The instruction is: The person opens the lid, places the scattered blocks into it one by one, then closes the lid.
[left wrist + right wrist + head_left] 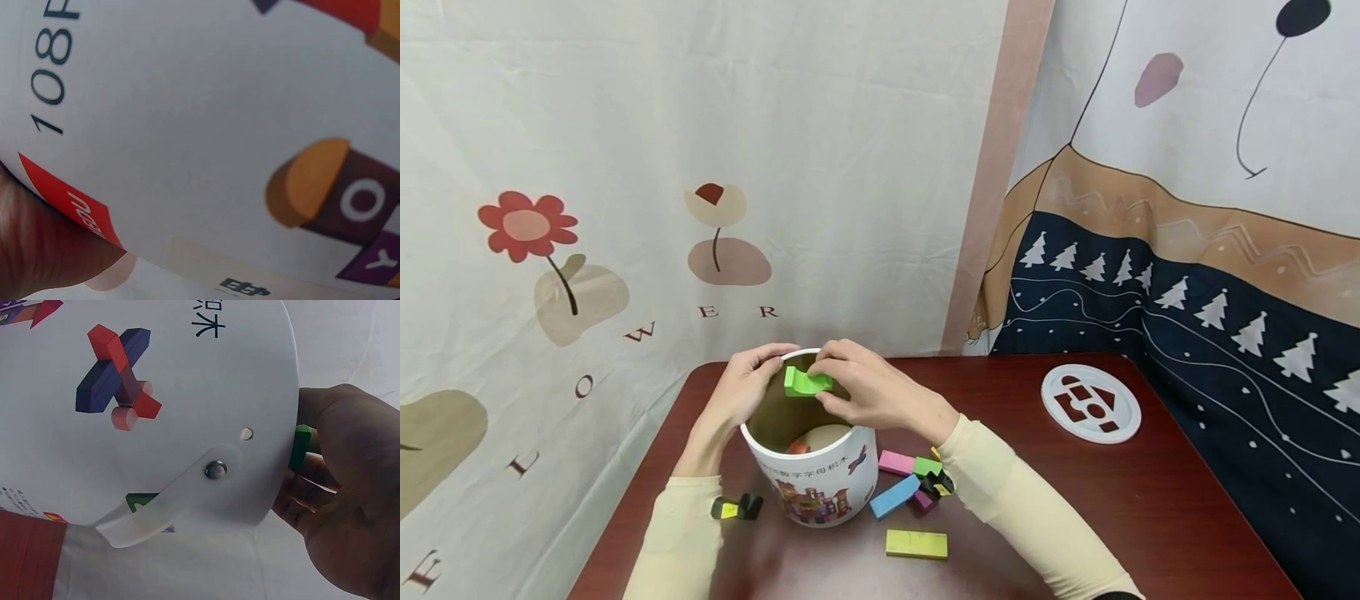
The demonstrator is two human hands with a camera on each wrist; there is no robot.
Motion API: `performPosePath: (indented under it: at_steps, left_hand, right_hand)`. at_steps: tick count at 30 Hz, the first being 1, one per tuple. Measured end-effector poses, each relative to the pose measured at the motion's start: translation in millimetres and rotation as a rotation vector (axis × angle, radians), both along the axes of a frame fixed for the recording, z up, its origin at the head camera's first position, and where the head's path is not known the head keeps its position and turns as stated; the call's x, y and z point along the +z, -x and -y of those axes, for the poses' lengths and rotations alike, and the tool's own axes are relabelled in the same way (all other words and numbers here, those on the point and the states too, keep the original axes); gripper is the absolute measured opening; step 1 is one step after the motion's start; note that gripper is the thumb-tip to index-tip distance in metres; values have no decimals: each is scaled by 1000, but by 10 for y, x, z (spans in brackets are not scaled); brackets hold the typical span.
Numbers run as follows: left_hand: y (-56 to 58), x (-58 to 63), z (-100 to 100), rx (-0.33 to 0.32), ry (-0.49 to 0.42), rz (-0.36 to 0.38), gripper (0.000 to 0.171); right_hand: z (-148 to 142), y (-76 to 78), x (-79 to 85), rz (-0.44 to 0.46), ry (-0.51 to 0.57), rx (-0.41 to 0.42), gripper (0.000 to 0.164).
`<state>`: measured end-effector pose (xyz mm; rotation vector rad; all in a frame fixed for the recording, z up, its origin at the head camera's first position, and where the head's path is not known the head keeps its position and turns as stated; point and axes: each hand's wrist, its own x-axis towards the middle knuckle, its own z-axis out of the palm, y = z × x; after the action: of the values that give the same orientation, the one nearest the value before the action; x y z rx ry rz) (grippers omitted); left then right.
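A white printed bucket (820, 483) stands on the table, tilted a little, its mouth toward me. My left hand (747, 382) grips its rim on the left; the left wrist view shows part of that hand (44, 244) against the printed wall. My right hand (872, 385) pinches a bright green block (806, 382) with a curved notch, held over the bucket's mouth. In the right wrist view the bucket wall (187, 394) hides most of the green block (300, 447). Inside the bucket, a red piece (799, 447) shows near the bottom.
Right of the bucket lie a pink block (897, 462), a blue block (895, 497), a green block (927, 467) and a purple block (922, 501). A yellow-green block (917, 544) lies nearer me. The white lid (1123, 417) with shaped cut-outs rests at the table's back right.
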<state>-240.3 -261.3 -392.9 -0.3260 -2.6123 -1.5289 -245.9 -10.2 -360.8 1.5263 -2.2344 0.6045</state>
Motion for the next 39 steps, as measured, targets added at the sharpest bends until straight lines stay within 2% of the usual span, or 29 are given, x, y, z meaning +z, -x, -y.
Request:
performPosePath:
  at_steps: [18, 26, 32, 39]
  left_hand:
    - [0, 8, -15, 14, 9, -16, 35]
    - [-15, 7, -7, 12, 10, -2, 35]
    - [1, -19, 5, 0, 21, -25, 35]
    - [13, -23, 16, -2, 29, -43, 35]
  right_hand:
    - [93, 15, -28, -29, -10, 20, 28]
    - [80, -1, -44, 16, -43, -5, 45]
    - [85, -11, -43, 2, -77, -13, 61]
    - [72, -43, -47, 16, -124, -58, 68]
